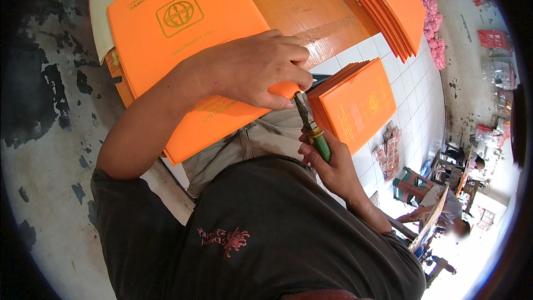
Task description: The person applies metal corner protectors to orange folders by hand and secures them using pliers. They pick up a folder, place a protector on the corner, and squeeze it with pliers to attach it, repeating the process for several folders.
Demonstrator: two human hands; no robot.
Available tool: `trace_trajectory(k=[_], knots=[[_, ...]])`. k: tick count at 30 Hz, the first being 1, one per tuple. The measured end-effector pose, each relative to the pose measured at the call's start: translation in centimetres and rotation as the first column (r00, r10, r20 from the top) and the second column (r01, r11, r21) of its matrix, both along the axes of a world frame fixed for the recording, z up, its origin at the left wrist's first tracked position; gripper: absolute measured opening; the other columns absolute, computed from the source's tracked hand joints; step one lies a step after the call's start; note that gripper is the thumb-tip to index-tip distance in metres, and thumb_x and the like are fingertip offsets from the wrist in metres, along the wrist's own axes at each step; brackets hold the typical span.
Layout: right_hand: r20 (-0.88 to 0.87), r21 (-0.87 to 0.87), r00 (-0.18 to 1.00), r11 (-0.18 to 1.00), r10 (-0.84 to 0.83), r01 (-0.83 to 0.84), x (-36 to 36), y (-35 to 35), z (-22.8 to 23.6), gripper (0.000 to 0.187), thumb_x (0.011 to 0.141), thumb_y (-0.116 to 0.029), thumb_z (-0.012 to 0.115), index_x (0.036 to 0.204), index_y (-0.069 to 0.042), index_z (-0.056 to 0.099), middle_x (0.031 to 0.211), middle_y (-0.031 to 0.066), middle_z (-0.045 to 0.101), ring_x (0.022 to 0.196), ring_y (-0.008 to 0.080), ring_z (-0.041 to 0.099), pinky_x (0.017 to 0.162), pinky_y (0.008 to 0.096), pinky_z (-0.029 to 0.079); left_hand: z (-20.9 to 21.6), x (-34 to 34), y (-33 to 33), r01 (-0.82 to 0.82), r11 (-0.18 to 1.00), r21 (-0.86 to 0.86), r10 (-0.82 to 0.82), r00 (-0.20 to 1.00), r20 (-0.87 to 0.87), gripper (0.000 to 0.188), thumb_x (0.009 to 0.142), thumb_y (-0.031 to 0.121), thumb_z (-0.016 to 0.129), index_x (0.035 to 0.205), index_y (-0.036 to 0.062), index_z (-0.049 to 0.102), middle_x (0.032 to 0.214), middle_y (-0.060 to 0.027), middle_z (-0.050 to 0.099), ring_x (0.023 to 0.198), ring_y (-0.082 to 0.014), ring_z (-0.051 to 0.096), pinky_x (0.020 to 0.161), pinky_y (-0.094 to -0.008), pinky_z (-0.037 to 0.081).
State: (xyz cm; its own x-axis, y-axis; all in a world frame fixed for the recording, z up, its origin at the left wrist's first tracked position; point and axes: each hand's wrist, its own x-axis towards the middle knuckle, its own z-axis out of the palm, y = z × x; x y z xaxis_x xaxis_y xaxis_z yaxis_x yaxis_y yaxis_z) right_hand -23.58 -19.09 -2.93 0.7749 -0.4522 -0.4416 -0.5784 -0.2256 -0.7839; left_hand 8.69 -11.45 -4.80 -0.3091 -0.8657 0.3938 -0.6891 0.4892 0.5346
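Note:
My left hand (252, 69) grips the lower corner of a large orange folder (183, 33) with a printed emblem, holding it over my lap. My right hand (327, 161) is closed around the green handle of a pair of pliers (311, 128), whose metal jaws point up at the folder's corner just under my left fingers. The jaw tips are partly hidden by the folder edge.
A stack of orange folders (358, 103) lies on the white tiled floor (416, 83) beside my knee. Another stack (391, 8) leans at the top right by a wooden board (300, 5). A seated person (444, 205) works at the lower right.

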Motion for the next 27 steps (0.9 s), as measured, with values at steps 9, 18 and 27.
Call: trace_trajectory(k=[9, 18, 27], knots=[[-0.081, 0.132, 0.995, 0.988, -0.064, 0.075, 1.1, 0.3, 0.8, 0.029, 0.113, -0.023, 0.072, 0.128, 0.002, 0.066, 0.101, 0.0181, 0.075, 0.092, 0.0285, 0.078, 0.082, 0.0431, 0.058, -0.1, 0.1, 0.0, 0.007, 1.0, 0.0, -0.007, 1.0, -0.009, 0.038, 0.086, 0.027, 0.089, 0.118, 0.013, 0.075, 0.107, -0.007, 0.06, 0.11, -0.0294, 0.063, 0.099, -0.0456, 0.05], [-0.06, -0.016, 0.998, 1.0, -0.015, 0.014, 0.6, 0.2, 0.5, 0.033, 0.114, -0.029, 0.072, 0.128, 0.0, 0.065, 0.105, 0.0231, 0.075, 0.099, 0.0379, 0.076, 0.086, 0.0478, 0.056, -0.2, 0.0, -0.1, 0.008, 1.0, -0.013, -0.008, 1.0, -0.012, 0.039, 0.084, 0.026, 0.089, 0.118, 0.0128, 0.074, 0.107, -0.0071, 0.06, 0.11, -0.0295, 0.063, 0.1, -0.0457, 0.05], [-0.118, -0.031, 0.993, 0.999, -0.027, 0.024, 0.9, 0.2, 1.4, 0.032, 0.115, -0.029, 0.071, 0.126, 0.0, 0.065, 0.097, 0.0236, 0.073, 0.089, 0.0368, 0.073, 0.081, 0.0475, 0.054, 0.0, -0.1, -0.1, 0.006, 1.0, -0.023, -0.006, 1.0, -0.009, 0.038, 0.084, 0.026, 0.09, 0.116, 0.0134, 0.074, 0.107, -0.0069, 0.06, 0.11, -0.0298, 0.063, 0.101, -0.0463, 0.05]])
